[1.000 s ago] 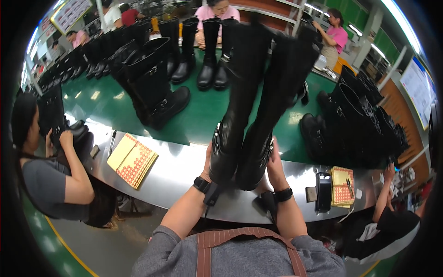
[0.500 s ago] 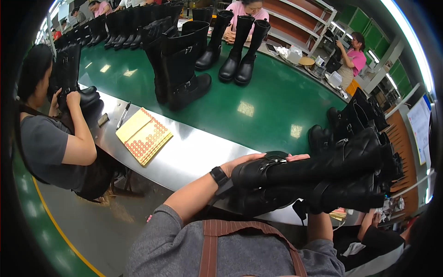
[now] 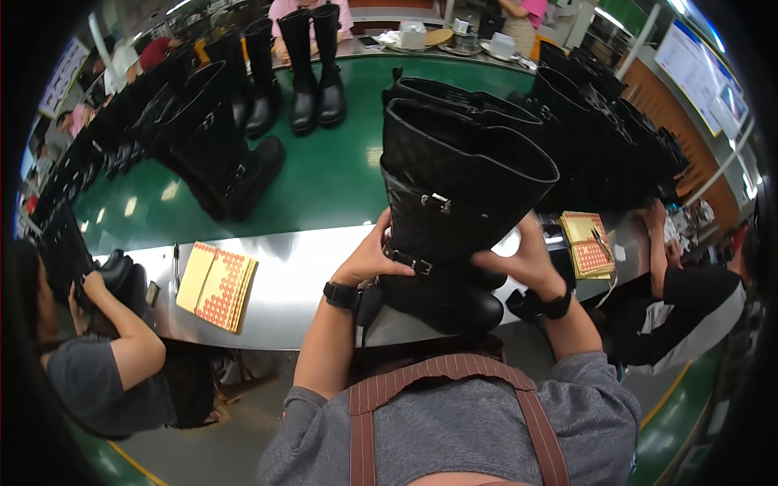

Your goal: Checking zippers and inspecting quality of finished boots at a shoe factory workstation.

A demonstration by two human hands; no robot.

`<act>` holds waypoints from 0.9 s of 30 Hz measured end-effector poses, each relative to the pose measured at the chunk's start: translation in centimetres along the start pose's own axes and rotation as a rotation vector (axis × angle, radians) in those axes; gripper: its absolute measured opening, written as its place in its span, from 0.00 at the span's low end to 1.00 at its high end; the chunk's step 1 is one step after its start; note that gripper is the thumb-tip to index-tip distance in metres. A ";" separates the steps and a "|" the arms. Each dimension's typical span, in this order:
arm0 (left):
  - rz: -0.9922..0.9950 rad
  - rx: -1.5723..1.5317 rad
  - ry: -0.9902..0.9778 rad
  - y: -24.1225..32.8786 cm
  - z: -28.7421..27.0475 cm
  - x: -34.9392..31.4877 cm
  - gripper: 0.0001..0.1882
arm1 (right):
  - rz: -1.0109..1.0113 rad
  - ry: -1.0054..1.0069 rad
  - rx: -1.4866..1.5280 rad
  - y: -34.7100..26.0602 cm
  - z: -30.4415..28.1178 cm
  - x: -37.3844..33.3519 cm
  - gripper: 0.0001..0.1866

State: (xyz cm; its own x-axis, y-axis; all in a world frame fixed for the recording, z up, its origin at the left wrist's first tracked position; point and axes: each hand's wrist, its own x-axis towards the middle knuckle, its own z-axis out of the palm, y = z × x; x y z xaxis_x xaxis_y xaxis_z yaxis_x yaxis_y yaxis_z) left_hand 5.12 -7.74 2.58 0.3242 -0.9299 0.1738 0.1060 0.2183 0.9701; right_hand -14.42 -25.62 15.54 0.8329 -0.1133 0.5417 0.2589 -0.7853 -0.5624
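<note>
A pair of black boots (image 3: 462,231) stands upright in the middle of the frame, side by side, with the wide shaft openings facing up and a rounded toe (image 3: 480,311) pointing to the lower right. The left hand (image 3: 374,256) grasps the boots from the left, its thumb lying by the lower buckle (image 3: 420,266); the upper buckle (image 3: 436,202) sits above it on the same shaft. The right hand (image 3: 528,261) is at the opposite side, thumb against the boot, other fingers partly hidden, so how firmly it grips cannot be told. The boots are over the metal near strip of the bench (image 3: 296,251); whether the soles rest on it cannot be told. Left of centre lie a yellow notepad with red circles (image 3: 217,287) and a pen (image 3: 176,267); a second notepad (image 3: 587,245) lies right of the right hand. Large boots (image 3: 212,154) stand at the upper left, a slimmer pair (image 3: 314,73) at the upper centre, and more boots (image 3: 600,130) cluster at the upper right. At the left edge, a co-worker (image 3: 121,368) handles another boot (image 3: 66,243).
</note>
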 end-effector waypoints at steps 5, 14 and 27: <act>-0.016 -0.021 -0.027 -0.2 -0.4 0.1 0.66 | -0.300 0.199 -0.247 -4.7 -8.4 3.8 0.36; -0.029 -0.024 0.016 -0.1 -0.7 -0.2 0.68 | -0.118 -0.748 -0.425 -4.9 -9.7 14.4 0.24; 0.053 -0.805 0.964 -3.5 -4.4 0.1 0.21 | -0.058 -0.150 -0.807 7.8 -7.2 29.7 0.30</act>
State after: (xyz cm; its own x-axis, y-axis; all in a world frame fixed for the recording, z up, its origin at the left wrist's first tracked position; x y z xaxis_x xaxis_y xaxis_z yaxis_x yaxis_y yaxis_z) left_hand 8.92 -7.33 -1.50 0.8636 -0.3942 -0.3142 0.5041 0.6833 0.5282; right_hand 8.77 -39.52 31.74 0.9002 -0.0218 0.4348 -0.0804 -0.9899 0.1168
